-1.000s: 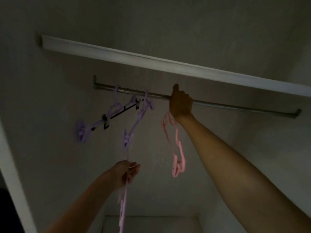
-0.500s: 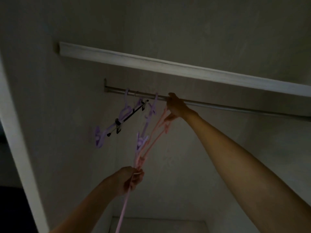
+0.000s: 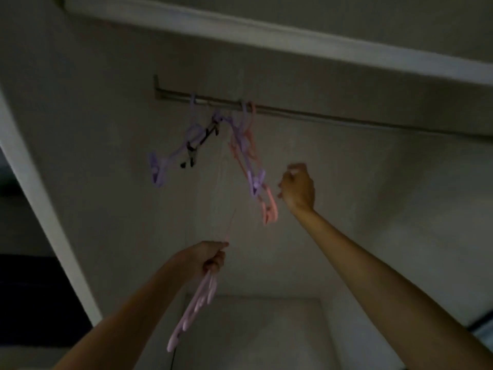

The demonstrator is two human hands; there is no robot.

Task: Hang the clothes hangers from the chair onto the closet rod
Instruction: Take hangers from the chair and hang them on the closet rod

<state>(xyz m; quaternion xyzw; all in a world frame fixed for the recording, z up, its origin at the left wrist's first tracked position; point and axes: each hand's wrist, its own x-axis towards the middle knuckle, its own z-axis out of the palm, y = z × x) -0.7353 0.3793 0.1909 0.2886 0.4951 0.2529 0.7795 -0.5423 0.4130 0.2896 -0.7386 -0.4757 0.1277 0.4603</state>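
A metal closet rod runs across the dim closet under a white shelf. Hanging on its left part are a purple hanger, a black clip hanger, another purple hanger and a pink hanger. My left hand grips a bundle of pale pink hangers that droops below my fist. My right hand is raised just right of the pink hanger, fingers loosely curled, holding nothing and not touching it.
A white shelf sits above the rod. The closet's white door frame slants along the left. The rod's right stretch carries nothing. The closet walls are bare.
My right hand has let go of the pink hanger, which now hangs on the rod, and has dropped down and right away from the rod. The left hand still holds its bundle.
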